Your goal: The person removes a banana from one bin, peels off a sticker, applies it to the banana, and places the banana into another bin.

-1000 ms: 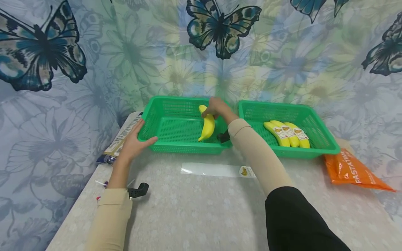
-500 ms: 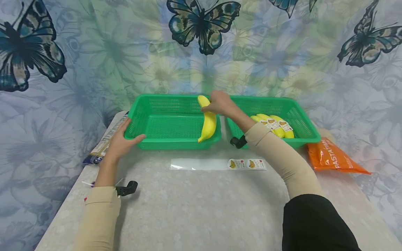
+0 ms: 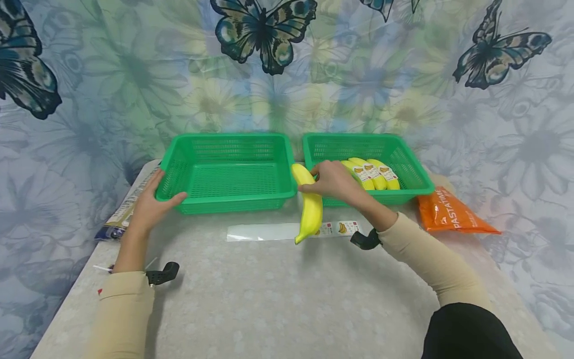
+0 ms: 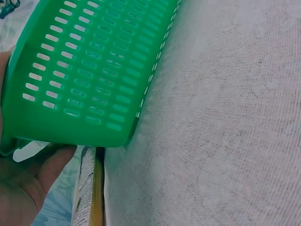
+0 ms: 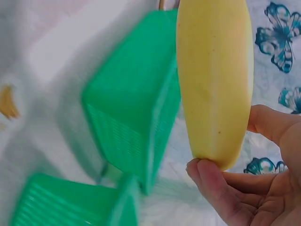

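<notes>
A yellow banana (image 3: 311, 209) hangs above the table in front of the gap between two green baskets. My right hand (image 3: 333, 183) pinches its upper part between thumb and fingers; in the right wrist view the fingertips (image 5: 211, 176) press the banana's end. At the left basket's (image 3: 233, 202) near left corner is my left hand (image 3: 150, 204), thumb and fingers spread and mostly straight. The left wrist view has that hand (image 4: 28, 188) against the basket's outer wall (image 4: 89, 70), part of it cut off by the frame. No fruit shows inside this basket.
In the right basket (image 3: 412, 169) lie several bananas (image 3: 372, 174) with labels. A clear strip (image 3: 264, 232) with banana stickers (image 3: 343, 228) lies in front. An orange pasta bag (image 3: 453, 212) is at the right, another packet (image 3: 118, 219) at the left. A patterned cloth hangs behind.
My right hand has lifted the banana out of the left basket and brought it right and toward me. The left hand stays at the basket's corner. The head view has shifted right.
</notes>
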